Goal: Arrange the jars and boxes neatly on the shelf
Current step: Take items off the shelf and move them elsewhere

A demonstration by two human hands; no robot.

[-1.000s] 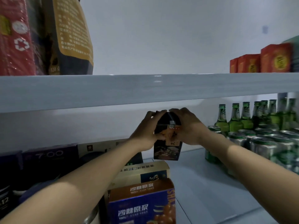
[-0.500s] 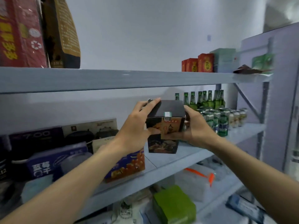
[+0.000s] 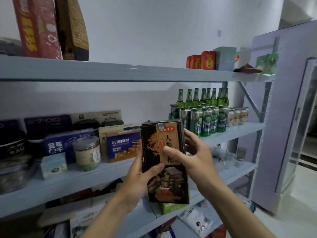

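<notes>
**Black box up in both hands, clear of the shelf**

Both hands are clamped on the tall black box (image 3: pixel 164 162), held upright in front of the middle shelf (image 3: pixel 103 170). Left hand (image 3: pixel 137 176) grips its left edge, thumb across the front; right hand (image 3: pixel 193 157) wraps the right side, thumb pressed on the tan label. On the shelf behind sit a clear jar (image 3: pixel 87 152), a blue box (image 3: pixel 123 145) and green cans (image 3: pixel 205 121).

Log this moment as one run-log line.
left hand: holds black box | right hand: holds it too | box: upright, off middle shelf
</notes>
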